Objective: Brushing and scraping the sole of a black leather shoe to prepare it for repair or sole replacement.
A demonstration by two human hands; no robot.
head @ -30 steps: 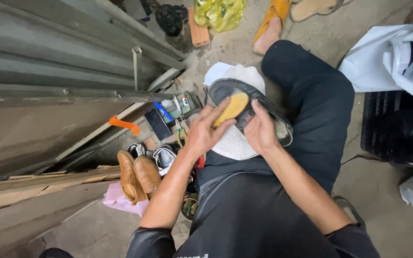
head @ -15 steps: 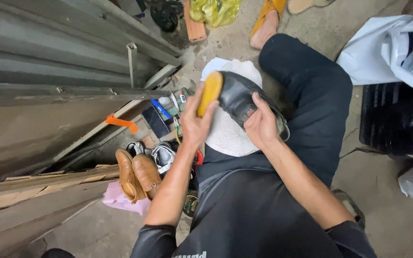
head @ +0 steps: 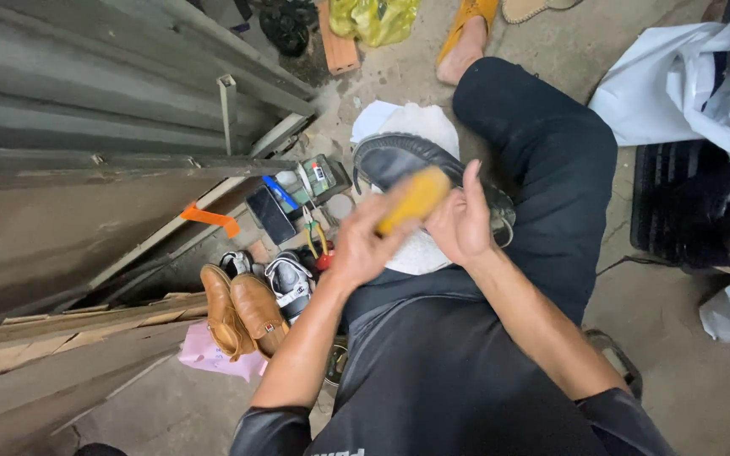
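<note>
1. The left hand (head: 365,245) has its fingers curled shut around a yellow brush (head: 414,199), which lies across the upper of a black shoe (head: 399,159). The brush is blurred, so the hand is likely moving fast; a hard stroke could skid off the curved leather and rap the knuckles of the other hand just beside it.

2. The right hand (head: 462,224) steadies the shoe from the right side, its fingers partly open with one pointing up; how firmly the palm grips I cannot tell. If that hold is loose, the shoe could twist or slide off the lap.

3. The shoe rests on a white cloth (head: 420,127) over the knee in black trousers (head: 551,152), far from the body. The cloth looks bunched; if it slips, polish could mark the trousers.

4. To the left, on the floor, lie a dark phone (head: 272,215), small tins (head: 318,176) and pliers with coloured handles. A dropped brush or shoe could land among them and knock the phone.

5. Near the left elbow stand a pair of tan shoes (head: 242,317) and a grey sneaker (head: 291,285). A wide backswing might scuff or topple them.
</note>
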